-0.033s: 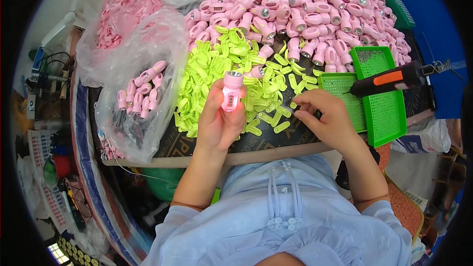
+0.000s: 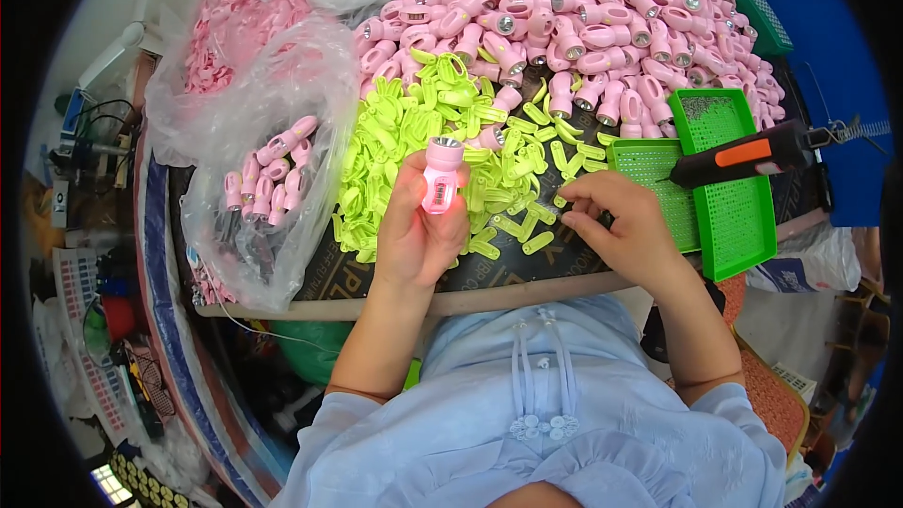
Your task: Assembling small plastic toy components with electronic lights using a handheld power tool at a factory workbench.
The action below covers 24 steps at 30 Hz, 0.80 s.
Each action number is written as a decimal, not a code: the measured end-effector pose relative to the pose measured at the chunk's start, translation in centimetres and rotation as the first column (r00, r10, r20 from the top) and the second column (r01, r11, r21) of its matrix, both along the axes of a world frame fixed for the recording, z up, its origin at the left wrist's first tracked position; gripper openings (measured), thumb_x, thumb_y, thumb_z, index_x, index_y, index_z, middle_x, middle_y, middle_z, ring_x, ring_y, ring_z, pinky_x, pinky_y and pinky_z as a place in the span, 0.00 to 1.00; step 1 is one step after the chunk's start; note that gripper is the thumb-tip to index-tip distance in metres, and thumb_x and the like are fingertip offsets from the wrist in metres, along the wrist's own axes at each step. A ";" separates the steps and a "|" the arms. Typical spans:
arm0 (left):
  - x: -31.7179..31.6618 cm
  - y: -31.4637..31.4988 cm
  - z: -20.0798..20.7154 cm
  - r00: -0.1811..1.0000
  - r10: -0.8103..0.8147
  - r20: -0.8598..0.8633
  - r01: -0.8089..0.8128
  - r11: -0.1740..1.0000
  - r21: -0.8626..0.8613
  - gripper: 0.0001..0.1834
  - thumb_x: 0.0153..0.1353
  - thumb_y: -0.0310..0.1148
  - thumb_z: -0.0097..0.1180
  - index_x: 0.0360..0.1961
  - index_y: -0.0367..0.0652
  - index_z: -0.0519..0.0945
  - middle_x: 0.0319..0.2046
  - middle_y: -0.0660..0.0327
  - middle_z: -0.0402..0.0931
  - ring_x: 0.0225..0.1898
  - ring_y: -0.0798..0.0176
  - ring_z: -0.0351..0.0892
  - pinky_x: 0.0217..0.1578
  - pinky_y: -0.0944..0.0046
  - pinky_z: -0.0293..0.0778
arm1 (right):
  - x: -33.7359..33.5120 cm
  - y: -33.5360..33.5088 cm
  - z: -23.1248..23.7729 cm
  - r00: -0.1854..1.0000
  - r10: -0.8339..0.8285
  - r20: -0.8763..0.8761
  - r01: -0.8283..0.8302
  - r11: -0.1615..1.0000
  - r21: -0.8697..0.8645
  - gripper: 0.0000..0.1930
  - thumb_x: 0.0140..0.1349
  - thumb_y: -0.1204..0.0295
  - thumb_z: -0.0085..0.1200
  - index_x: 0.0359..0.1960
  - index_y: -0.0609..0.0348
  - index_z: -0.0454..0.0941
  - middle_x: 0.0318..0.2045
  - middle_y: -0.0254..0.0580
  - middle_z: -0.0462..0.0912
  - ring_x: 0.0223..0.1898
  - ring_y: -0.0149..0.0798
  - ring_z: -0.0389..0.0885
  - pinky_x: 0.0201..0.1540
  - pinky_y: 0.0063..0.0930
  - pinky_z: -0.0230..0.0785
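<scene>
Upright in my left hand, a small pink flashlight is gripped by the thumb and fingers. Its silver lens end points up, and a slot in its side shows a row of dark marks. Reddish light glows on the fingers around it. My right hand is over the table with curled fingers, the fingertips at a lime-green plastic clip. A dark spot shows between its fingers; what they hold is not clear. A heap of lime-green clips lies behind and around my left hand.
Many pink flashlights are piled at the back. On the right are green perforated trays, with an orange-and-black electric screwdriver hanging over them from a spring. At left, a clear plastic bag holds several flashlights; another holds pink parts.
The flashlight in my left hand has turned very slightly. The hanging screwdriver has shifted a little to the right. My right hand is in the same place.
</scene>
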<state>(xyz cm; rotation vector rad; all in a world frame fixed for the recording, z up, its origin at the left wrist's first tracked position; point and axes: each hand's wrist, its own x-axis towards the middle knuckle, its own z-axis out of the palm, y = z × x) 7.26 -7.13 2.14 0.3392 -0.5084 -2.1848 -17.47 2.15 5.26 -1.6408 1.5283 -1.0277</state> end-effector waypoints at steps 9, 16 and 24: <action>-0.1 -0.5 0.5 0.996 0.035 -0.078 -0.013 0.963 0.269 0.18 0.73 0.39 0.49 0.59 0.43 0.65 0.47 0.55 0.69 0.24 0.72 0.69 0.20 0.73 0.70 | 0.0 0.0 0.3 0.998 -0.002 -0.069 0.003 1.000 0.016 0.12 0.57 0.79 0.62 0.43 0.62 0.80 0.37 0.46 0.82 0.34 0.43 0.82 0.36 0.31 0.78; -1.4 1.2 0.7 0.905 0.170 0.391 -0.038 0.946 -0.323 0.20 0.62 0.18 0.57 0.53 0.43 0.67 0.49 0.51 0.74 0.41 0.63 0.81 0.37 0.68 0.79 | 1.1 -0.2 -0.1 0.953 -0.076 0.295 0.062 0.996 0.057 0.14 0.60 0.81 0.62 0.49 0.65 0.79 0.40 0.41 0.81 0.37 0.31 0.82 0.37 0.25 0.77; -2.5 1.8 1.5 0.648 0.632 0.424 0.295 0.304 -0.906 0.27 0.52 0.15 0.63 0.54 0.42 0.73 0.53 0.54 0.74 0.54 0.58 0.75 0.53 0.60 0.73 | 1.7 -1.2 2.3 0.968 0.081 0.237 -0.086 0.996 0.013 0.19 0.59 0.77 0.66 0.52 0.63 0.80 0.43 0.40 0.83 0.42 0.29 0.81 0.45 0.24 0.75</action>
